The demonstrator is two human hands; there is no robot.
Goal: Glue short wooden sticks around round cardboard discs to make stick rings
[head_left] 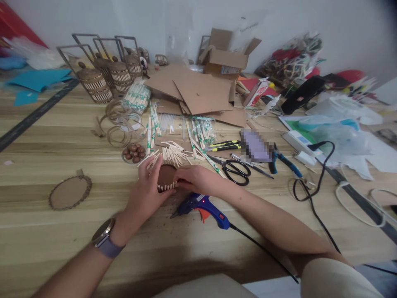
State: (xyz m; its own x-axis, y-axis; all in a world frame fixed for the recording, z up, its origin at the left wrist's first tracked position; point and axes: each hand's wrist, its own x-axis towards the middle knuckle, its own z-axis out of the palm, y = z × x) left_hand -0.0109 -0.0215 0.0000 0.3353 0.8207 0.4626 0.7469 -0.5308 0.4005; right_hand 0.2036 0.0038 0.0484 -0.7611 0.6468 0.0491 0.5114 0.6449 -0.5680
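A wooden table spans the view, with flat cardboard sheets toward the back and an open cardboard box behind them. Four small slatted lanterns with tall square handles stand at the back left. In the middle, the left hand, below a watch, curves its widely parted thumb and fingers around the left side of a round brown piece edged with short upright sticks. The right hand has its fingertips drawn together at the piece's right rim; whether they pinch a stick cannot be told. A blue glue gun lies just below the right hand, with black scissors to the right. Beyond the piece are loose pale sticks and a bowl of brown balls.
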